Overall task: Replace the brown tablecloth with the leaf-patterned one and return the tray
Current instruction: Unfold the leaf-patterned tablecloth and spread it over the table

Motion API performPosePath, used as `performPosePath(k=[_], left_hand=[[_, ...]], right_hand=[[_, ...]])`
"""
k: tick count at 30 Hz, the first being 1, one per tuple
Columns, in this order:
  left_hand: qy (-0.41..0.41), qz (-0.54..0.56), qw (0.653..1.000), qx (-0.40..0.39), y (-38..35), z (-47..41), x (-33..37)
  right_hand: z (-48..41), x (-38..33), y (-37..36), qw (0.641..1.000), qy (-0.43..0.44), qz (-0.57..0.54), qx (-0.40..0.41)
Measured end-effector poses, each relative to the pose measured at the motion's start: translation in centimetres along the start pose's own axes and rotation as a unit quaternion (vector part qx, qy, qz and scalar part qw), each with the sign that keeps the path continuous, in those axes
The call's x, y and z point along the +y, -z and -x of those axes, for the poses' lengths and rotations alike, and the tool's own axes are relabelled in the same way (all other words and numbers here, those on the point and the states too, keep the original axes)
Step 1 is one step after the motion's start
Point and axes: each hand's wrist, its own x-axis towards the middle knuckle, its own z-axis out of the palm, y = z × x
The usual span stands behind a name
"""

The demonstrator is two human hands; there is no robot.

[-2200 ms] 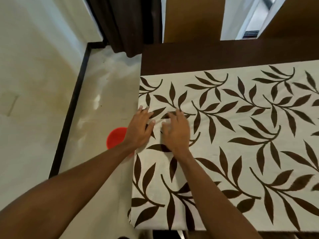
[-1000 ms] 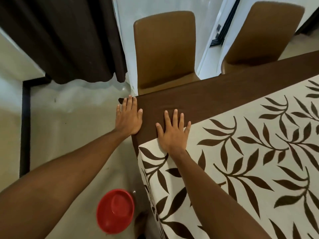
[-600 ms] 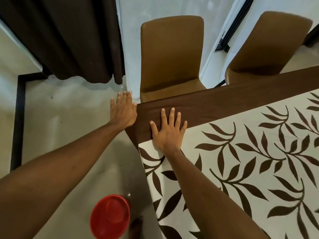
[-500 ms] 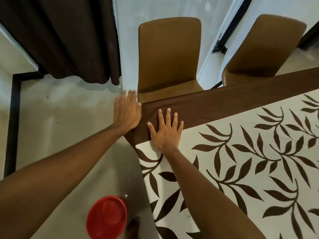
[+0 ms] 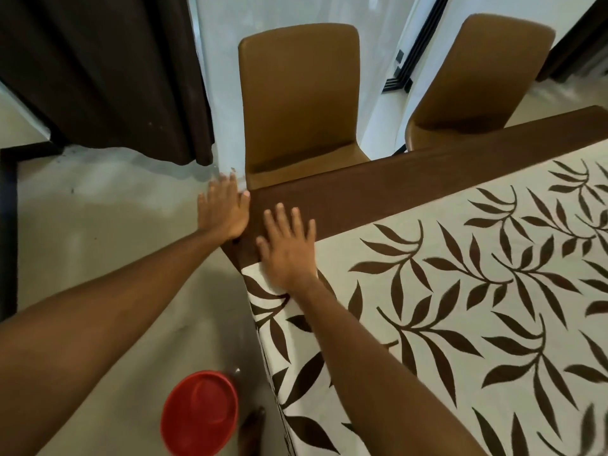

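The white cloth with brown leaves (image 5: 460, 307) covers most of the table and hangs over its left end. A bare brown strip (image 5: 411, 182) shows along the far edge; whether it is brown cloth or tabletop I cannot tell. My right hand (image 5: 288, 248) lies flat, fingers spread, on the leaf cloth's far left corner and the brown strip. My left hand (image 5: 223, 209) is flat and open against the table's far left corner, partly over the floor. No tray is in sight.
Two tan chairs stand behind the table, one (image 5: 296, 103) by the corner, another (image 5: 480, 77) at right. A dark curtain (image 5: 108, 70) hangs at upper left. A red round dish (image 5: 199, 413) lies on the pale floor beside the table's left end.
Both hands went from the cloth's left edge to the table's far left corner. In the last half second they stay nearly still; the left hand slid slightly outward along the corner.
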Motion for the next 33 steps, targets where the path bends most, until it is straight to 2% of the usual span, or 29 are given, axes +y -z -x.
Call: performPosePath(k=[2,3,5,7,9,12,15,17,18,21,24,27,29,33], left_hand=[[0.056,0.08,0.995,0.005,0.7,0.5,-0.3],[0.053,0.088,0.994,0.024,1.0,0.9,-0.4],[-0.016,0.07,0.995,0.066,1.2,2.0,-0.2],[-0.088,0.062,0.992,0.065,0.9,4.3,0.7],[-0.131,0.07,0.987,0.056,-0.2,6.7,2.2],[-0.182,0.073,0.98,0.019,-2.4,10.8,5.0],[-0.24,0.071,0.968,-0.01,-4.7,15.6,7.5],[-0.268,0.07,0.961,-0.019,-6.1,19.2,9.0],[-0.275,0.071,0.958,-0.027,-6.8,21.3,9.3],[-0.259,0.088,0.961,-0.033,-8.4,26.1,9.7],[-0.23,0.086,0.969,-0.038,-9.0,29.4,9.4],[-0.221,0.063,0.973,-0.028,-9.7,33.9,9.6],[-0.221,0.047,0.974,-0.03,-10.2,36.8,9.9],[-0.192,0.036,0.981,-0.005,-12.9,44.8,11.3]], right_hand=[[3.6,-2.4,-1.3,0.999,0.039,-0.011,-0.006],[5.5,-3.4,-2.0,0.997,0.07,-0.016,-0.008],[9.1,-4.7,-2.9,0.992,0.111,-0.061,-0.001],[12.4,-4.8,-2.7,0.982,0.1,-0.159,0.033],[14.6,-3.4,-1.5,0.969,0.053,-0.227,0.084],[16.6,0.8,0.2,0.969,-0.055,-0.202,0.135],[20.0,6.3,0.5,0.972,-0.175,-0.108,0.115],[23.5,8.7,-0.1,0.97,-0.218,-0.068,0.086],[26.0,9.0,-0.9,0.973,-0.215,-0.051,0.064],[33.0,6.9,-3.9,0.993,-0.114,-0.007,0.022],[39.4,3.1,-6.7,0.998,0.054,0.011,-0.013],[46.0,1.6,-8.1,0.982,0.189,-0.009,-0.011],[47.9,2.9,-6.9,0.979,0.187,-0.084,0.01],[50.4,11.5,-3.0,0.984,0.05,-0.13,0.112]])
